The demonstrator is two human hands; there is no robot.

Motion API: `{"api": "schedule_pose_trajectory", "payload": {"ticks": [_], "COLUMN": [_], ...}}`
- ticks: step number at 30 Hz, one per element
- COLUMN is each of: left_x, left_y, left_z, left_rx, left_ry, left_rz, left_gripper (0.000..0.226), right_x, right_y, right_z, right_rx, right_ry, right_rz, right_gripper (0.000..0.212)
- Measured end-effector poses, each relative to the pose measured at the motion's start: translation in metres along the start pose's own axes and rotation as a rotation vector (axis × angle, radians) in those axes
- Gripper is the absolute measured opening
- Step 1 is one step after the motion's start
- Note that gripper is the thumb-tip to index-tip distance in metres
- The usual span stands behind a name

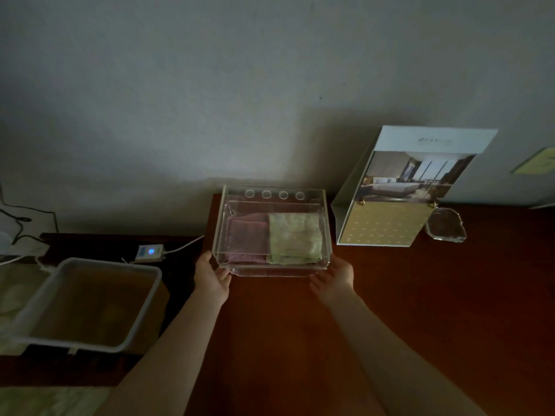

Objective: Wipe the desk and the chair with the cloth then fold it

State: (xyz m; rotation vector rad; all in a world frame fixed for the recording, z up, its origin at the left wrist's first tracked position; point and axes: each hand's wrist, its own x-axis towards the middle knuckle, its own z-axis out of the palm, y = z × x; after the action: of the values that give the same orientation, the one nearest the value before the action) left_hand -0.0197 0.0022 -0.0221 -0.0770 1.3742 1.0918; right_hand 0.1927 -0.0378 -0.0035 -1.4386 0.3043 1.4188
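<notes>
A clear acrylic box (271,196) stands at the back of the reddish-brown desk (390,295), against the wall. Inside it lie two folded cloths side by side: a pink one (247,235) on the left and a pale green one (295,237) on the right. My left hand (211,277) holds the box's front left corner, thumb up along its side. My right hand (333,276) holds the front right corner, fingers under the front edge. The chair is not in view.
A calendar stand with a bedroom picture (399,190) leans on the desk right of the box, a clear glass ornament (446,225) beside it. Left of the desk sit a white plastic tub (87,301) and a small device with a blue light (150,252) on a cable.
</notes>
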Motion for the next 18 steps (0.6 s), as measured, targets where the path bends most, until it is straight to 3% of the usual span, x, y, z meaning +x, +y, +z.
{"api": "schedule_pose_trajectory", "payload": {"ticks": [9, 18], "left_x": [0.005, 0.005], "left_y": [0.020, 0.017], "left_z": [0.014, 0.015], "left_rx": [-0.070, 0.109], "left_ry": [-0.090, -0.091], "left_rz": [-0.023, 0.006], "left_gripper": [0.059, 0.042], "right_x": [0.002, 0.002], "right_y": [-0.015, -0.017], "right_z": [0.020, 0.014], "right_rx": [0.087, 0.017], "right_ry": [-0.045, -0.041], "right_rz": [-0.028, -0.031], "right_gripper": [0.047, 0.042]}}
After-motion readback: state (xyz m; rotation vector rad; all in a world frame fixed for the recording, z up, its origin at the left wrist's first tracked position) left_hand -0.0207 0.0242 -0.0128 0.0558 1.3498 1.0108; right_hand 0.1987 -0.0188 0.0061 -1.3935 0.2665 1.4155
